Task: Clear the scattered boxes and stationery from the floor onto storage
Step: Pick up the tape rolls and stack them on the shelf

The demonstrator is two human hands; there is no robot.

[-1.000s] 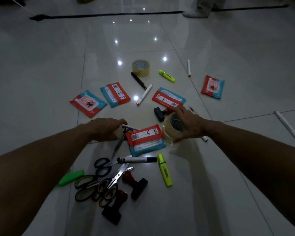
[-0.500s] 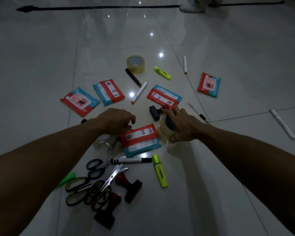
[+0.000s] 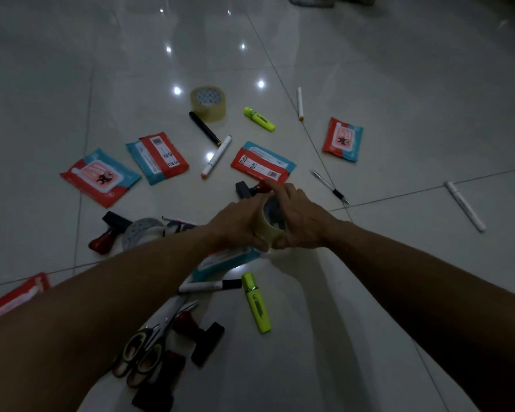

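Gathering tape, mid-pickup

Left hand (image 3: 238, 224) and right hand (image 3: 298, 221) both curl a grip round the clear tape roll (image 3: 272, 221), held just above the floor (image 3: 399, 84); storage not visible; next, carry it off, return for remaining litter.

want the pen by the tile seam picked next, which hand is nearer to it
Right. The right hand sits just left of the pen, gripping the tape roll. The left hand grips the roll's far side, farther from the pen.

packet labels (image 3: 162, 154) too blurred to read
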